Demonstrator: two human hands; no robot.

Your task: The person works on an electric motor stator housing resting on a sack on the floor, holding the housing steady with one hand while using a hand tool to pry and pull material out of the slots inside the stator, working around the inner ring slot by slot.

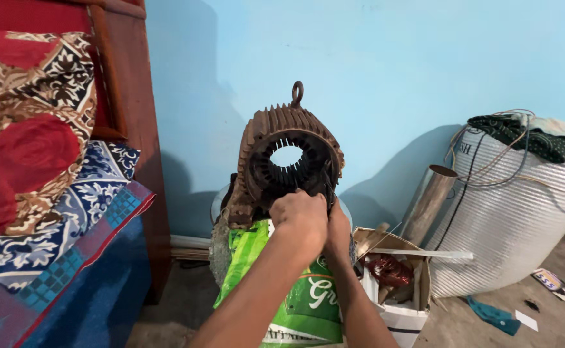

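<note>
Stator housing [287, 164]: rusty brown cast metal, ribbed outside, slotted bore, lifting eye on top, standing on edge atop a green plastic sack [298, 293]. I see both hands pressed together at its lower front rim: left hand [301, 219] fisted, right hand [339, 233] behind it; what they pinch I cannot tell. Open cardboard box [395, 283] crowds the right; bed frame [137, 129] well left.

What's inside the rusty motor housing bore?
The motor housing shows pale slot strips ringing the bore and blue wall through its open centre. Both hands, left hand and right hand, cover the lower rim, so anything there is hidden.
</note>
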